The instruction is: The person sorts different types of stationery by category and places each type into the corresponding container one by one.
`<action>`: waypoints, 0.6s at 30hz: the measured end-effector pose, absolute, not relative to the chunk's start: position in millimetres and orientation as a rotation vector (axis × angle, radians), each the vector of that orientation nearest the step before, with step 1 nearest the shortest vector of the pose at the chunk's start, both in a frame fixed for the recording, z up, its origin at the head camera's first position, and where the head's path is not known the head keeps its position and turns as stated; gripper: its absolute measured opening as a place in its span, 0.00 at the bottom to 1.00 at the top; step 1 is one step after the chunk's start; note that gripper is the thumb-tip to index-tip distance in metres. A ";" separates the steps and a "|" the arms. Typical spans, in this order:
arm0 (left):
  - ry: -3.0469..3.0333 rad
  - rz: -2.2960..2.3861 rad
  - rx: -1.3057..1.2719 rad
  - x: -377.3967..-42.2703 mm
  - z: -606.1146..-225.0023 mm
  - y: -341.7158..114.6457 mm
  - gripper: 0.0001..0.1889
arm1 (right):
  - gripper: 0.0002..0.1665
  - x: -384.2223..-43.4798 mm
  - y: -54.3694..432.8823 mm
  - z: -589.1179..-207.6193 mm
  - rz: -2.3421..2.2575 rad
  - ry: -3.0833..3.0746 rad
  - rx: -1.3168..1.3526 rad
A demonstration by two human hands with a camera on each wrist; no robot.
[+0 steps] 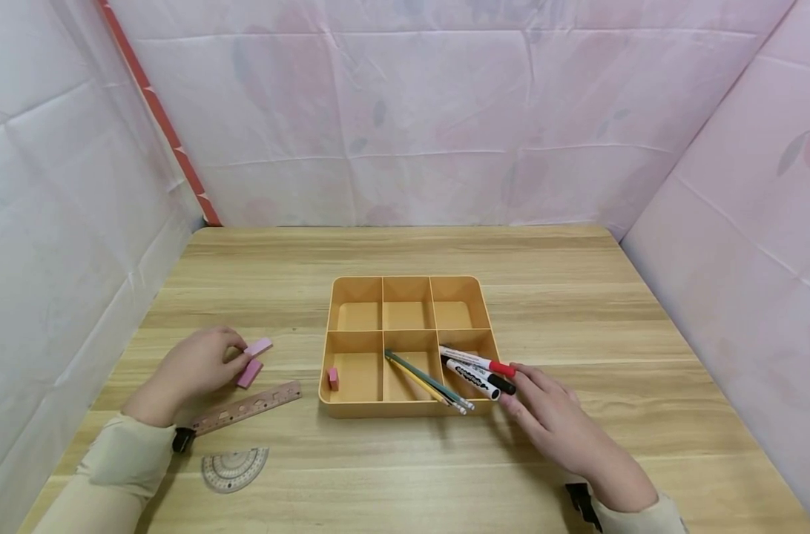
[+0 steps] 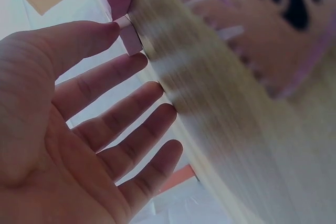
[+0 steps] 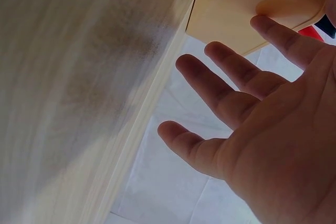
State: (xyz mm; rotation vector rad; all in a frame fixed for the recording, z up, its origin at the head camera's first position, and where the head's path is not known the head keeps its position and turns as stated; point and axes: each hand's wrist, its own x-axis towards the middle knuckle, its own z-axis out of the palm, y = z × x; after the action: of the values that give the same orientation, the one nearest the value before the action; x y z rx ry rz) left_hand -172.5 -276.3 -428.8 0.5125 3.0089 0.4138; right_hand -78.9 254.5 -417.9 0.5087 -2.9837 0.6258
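Note:
With thumb and index finger, my left hand (image 1: pixel 194 367) pinches a light pink eraser (image 1: pixel 258 346) at the left of the table. A darker pink eraser (image 1: pixel 249 374) lies right beside it. In the left wrist view, the other fingers are spread loosely beside the light eraser (image 2: pixel 129 38). My right hand (image 1: pixel 555 415) is at the right front corner of the yellow divided tray (image 1: pixel 351 409), fingers extended. One fingertip meets the tray's outer wall (image 3: pixel 226 9) in the right wrist view. Close by that hand, a red-capped marker (image 1: pixel 475 359) and black-capped markers (image 1: pixel 475 380) lean out of the front right compartment.
Pencils (image 1: pixel 432 382) slant out of the tray's front middle compartment. Another pink eraser (image 1: pixel 334 379) stands in the front left one. A pink ruler (image 1: pixel 248 408) and a clear protractor (image 1: pixel 234 470) lie left of the tray. Patterned cloth (image 1: pixel 405 111) walls surround the wooden table (image 1: pixel 565 297).

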 end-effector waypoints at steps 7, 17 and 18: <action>3.026 0.400 0.547 -172.5 -430.1 -277.2 0.09 | 0.17 -78.9 254.9 -419.0 0.622 -2.983 0.511; 3.060 0.421 0.529 -170.6 -430.6 -277.8 0.07 | 0.17 -78.7 254.7 -419.1 0.610 -2.973 0.515; 3.068 0.424 0.531 -170.6 -430.4 -278.0 0.06 | 0.17 -78.8 254.8 -419.2 0.610 -2.971 0.517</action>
State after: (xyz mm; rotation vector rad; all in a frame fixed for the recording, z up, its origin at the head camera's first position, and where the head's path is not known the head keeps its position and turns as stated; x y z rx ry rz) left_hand -170.6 -278.0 -430.4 0.5312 3.0677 0.4245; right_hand -78.8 254.8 -419.2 0.5175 -2.9714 0.6102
